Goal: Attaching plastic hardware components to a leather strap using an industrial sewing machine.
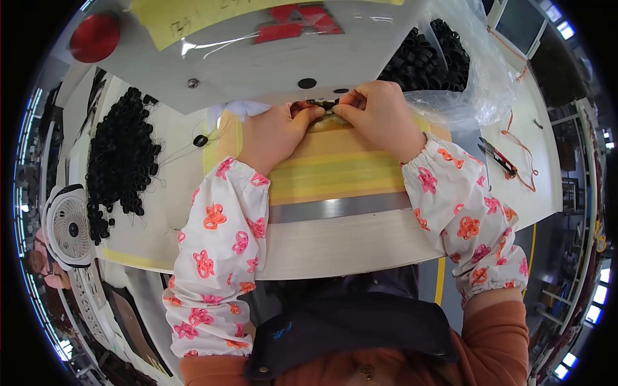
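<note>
Both of my hands meet below the grey sewing machine head, thumbs and fingers pinched close together. My left hand and my right hand hold a small dark piece between them. It looks like a short black strap, though fingers and the machine hide most of it. Underneath lies the machine bed, covered with yellow and tan tape. A crumpled white cloth sits just left of my left hand. White sleeves with pink and orange flowers cover my forearms.
Many black loops joined by threads lie heaped at left; more black loops fill a clear plastic bag at far right. Thread snips lie by an orange cord. A white fan stands beyond the table's left edge.
</note>
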{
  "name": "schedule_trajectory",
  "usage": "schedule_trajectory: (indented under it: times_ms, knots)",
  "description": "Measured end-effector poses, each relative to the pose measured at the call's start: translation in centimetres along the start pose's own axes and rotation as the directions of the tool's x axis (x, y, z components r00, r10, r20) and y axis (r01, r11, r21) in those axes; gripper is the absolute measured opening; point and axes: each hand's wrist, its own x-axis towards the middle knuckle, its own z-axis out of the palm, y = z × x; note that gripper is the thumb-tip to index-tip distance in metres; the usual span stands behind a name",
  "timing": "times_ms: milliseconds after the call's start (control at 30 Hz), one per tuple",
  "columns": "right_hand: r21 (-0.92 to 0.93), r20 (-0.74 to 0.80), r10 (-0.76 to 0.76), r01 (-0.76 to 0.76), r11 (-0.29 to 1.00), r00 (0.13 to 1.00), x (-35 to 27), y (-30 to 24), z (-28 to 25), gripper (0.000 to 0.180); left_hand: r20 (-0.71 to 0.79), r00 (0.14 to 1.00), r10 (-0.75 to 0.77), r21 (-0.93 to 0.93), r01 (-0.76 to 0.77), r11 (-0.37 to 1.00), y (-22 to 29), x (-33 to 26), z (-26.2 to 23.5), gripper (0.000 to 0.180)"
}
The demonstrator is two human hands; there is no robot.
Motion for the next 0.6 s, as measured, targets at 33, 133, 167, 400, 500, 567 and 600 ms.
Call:
schedule_trajectory:
  times_ms: [33, 133, 167, 400, 500, 567, 600]
  knots:
    - [-0.013, 0.003, 0.021, -0.021, 1.0, 1.0, 0.0, -0.4, 0.0, 0.014, -0.018, 1.0, -0.003, 0.006, 0.004, 1.0, -0.1, -0.1, 0.1, 0.03]
    - [-0.078, 0.006, -0.032, 0.032, 0.996, 0.999, 0.2, -0.4, 0.9, 0.013, -0.104, 0.983, 0.152, 0.002, -0.153, 0.988, -1.5, -0.5, 0.3, 0.027]
    - [-0.055, 0.032, 0.074, -0.072, 0.996, 0.997, 0.0, 0.0, 1.0, 0.014, -0.14, 0.97, 0.2, -0.032, -0.206, 0.978, -1.7, -0.1, 0.8, 0.026]
    - [-0.011, 0.036, 0.064, -0.064, 0.998, 0.997, -1.4, 1.6, -0.1, 0.016, -0.349, 0.839, 0.417, 0.236, -0.352, 0.906, -1.0, -1.1, 1.6, 0.018]
    - [0.103, 0.048, 0.099, -0.103, 0.989, 0.994, -1.0, 1.7, 0.4, 0.015, -0.131, 0.884, 0.449, 0.299, -0.396, 0.868, -0.5, -2.9, 1.1, 0.006]
    - [0.154, 0.081, 0.091, -0.103, 0.983, 0.993, -1.3, 1.7, 0.6, 0.013, -0.078, 0.874, 0.48, 0.276, -0.444, 0.852, 0.5, -4.4, 1.2, 0.006]
    - [0.184, 0.197, 0.18, -0.217, 0.959, 0.964, -1.4, 0.4, 0.4, 0.012, -0.01, 0.86, 0.51, 0.24, -0.493, 0.837, 0.6, -4.8, 1.1, 0.006]
